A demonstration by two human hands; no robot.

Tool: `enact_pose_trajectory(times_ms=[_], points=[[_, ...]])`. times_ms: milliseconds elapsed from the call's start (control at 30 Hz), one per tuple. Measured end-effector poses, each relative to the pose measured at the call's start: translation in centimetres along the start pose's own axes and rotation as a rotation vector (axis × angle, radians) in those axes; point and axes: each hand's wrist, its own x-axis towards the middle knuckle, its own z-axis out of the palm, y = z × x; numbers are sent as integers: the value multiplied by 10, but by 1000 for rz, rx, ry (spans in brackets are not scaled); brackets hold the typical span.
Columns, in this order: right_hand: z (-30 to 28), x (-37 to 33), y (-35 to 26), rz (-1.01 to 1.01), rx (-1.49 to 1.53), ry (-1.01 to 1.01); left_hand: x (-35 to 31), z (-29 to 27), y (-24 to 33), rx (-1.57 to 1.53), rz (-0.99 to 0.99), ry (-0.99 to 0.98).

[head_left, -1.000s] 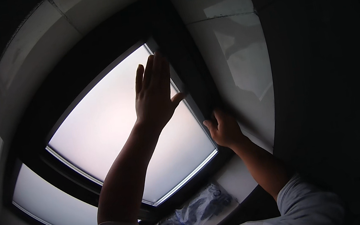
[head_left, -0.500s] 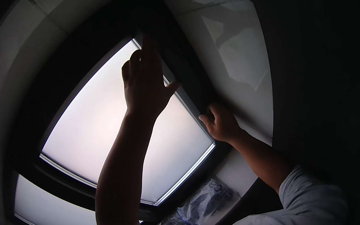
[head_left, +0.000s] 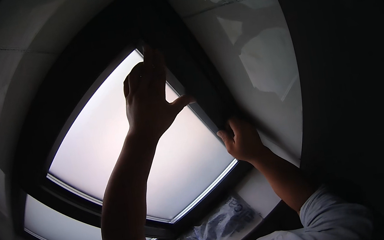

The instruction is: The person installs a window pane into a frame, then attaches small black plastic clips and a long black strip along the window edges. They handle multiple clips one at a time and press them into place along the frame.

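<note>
A frosted window pane (head_left: 97, 119) glows in a dark window frame (head_left: 194, 70). My left hand (head_left: 147, 99) reaches up across it, fingers stretched upward and thumb spread to the right. The fingertips lie against the dark frame near the pane's upper corner, and the thumb touches a narrow grey strip (head_left: 208, 120) along the pane's right edge. Lower down, my right hand (head_left: 244, 141) is closed at the right side of the frame, thumb toward the strip. Its fingertips are partly lost in shadow.
On the pale sill below lies a clear plastic bag (head_left: 222, 222) with dark small parts that I cannot make out. A second, lower pane (head_left: 58, 224) is at the left. Pale tiled walls (head_left: 257, 60) flank the window, and deep shadow covers the far right.
The view has shifted slightly. My left hand sits a little lower and further left in the picture, its thumb still at the strip. My right hand stays at the frame.
</note>
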Motion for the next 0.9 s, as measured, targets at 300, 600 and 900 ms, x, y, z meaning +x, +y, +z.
enact_pose_trajectory(times_ms=[300,600,900], points=[[-6,-35,26,130,-116,-138,-6,18,-14,71,75,43],[7,-81,65,142,-264,-198,-2,13,-11,49,123,121],[1,-72,63,281,-284,-302,-22,-23,10,-239,66,-18]])
